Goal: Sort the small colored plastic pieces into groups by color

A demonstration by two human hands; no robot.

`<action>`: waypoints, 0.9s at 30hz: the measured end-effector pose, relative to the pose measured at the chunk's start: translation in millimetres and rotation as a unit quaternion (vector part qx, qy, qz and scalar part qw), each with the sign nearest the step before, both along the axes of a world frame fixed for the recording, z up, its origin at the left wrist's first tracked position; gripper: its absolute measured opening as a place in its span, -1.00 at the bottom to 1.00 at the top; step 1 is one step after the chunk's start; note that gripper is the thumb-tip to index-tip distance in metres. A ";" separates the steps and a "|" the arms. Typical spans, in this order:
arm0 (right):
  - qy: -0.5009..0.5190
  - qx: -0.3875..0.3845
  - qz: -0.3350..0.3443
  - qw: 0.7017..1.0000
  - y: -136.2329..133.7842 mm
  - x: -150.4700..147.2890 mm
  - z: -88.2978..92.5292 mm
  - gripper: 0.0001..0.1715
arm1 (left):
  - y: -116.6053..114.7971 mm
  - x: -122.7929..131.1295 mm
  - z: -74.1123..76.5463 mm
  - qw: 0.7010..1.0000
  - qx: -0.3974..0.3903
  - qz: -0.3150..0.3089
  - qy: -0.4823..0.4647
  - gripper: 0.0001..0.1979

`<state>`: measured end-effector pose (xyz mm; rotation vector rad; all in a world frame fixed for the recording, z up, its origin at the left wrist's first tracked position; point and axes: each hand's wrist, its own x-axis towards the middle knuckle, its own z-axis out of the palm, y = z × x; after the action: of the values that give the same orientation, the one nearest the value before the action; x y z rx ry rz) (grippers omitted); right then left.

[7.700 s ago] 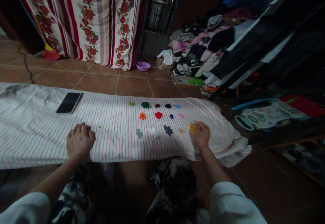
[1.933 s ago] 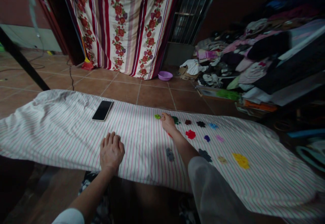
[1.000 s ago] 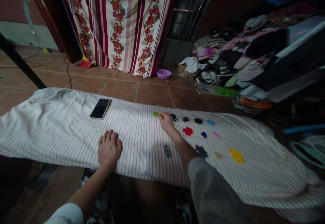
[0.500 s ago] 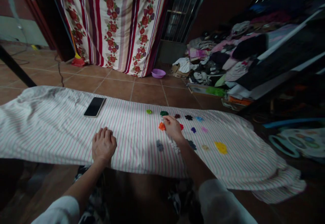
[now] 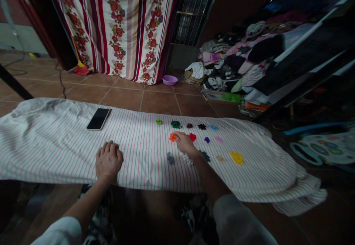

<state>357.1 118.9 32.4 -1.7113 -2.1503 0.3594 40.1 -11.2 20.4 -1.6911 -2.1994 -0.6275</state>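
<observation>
Right hand (image 5: 185, 144) is reaching across the striped cloth (image 5: 50, 141), fingertips touching the orange pile (image 5: 172, 137) — cannot tell whether they are pinching it or only resting on it. The orange pile is lying in the middle row, just left of the red pile (image 5: 192, 137) and nearer than the dark green pile (image 5: 175, 124). Left hand (image 5: 108, 160) is lying palm-down on the cloth, fingers together, holding nothing — a phone (image 5: 98, 113) is lying farther up the cloth.

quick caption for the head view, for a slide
Right hand at an orange pile among small coloured piles on a striped cloth; left hand rests flat nearby.
</observation>
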 end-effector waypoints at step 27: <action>-0.043 -0.019 0.065 0.997 4.0 -11.9 -3.2 -0.45 | 0.0 -1.0 1.1 1.000 -0.011 -0.009 -0.020 -0.72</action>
<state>345.2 122.9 29.3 -1.6399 -2.3381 0.3691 39.1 -11.2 21.5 -1.7252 -2.2291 -0.6479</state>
